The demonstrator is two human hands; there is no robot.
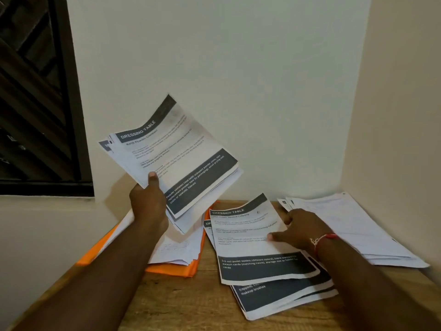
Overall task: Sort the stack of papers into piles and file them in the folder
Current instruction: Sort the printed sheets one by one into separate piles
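Orange and flat, the folder point(171, 269) lies open on the far left part of the wooden desk point(179, 304), with a few white sheets point(176, 250) resting on it.

The left hand point(148, 201) is raised above the folder and grips a held stack point(171, 158) of printed papers. Its thumb is clamped on the front by the lower left corner and its fingers are curled behind. This stack is tilted in the air in front of the pale wall point(238, 68), clear of the desk. Its top sheet has a dark band headed "DRESSING TABLE".

Just right of the folder is the middle pile point(257, 271), loosely fanned on the desk, and its top sheet carries the same heading. The right hand point(298, 228) rests on this pile with its fingers spread and fairly straight. The thumb presses the top sheet down and nothing is held in the hand. A red thread bracelet point(324, 237) circles that wrist.

Beyond the right hand, at the far right against the corner of the walls, lies the right pile point(353, 225) of pale sheets, apart from the middle one. A dark window grille point(31, 91) fills the upper left.
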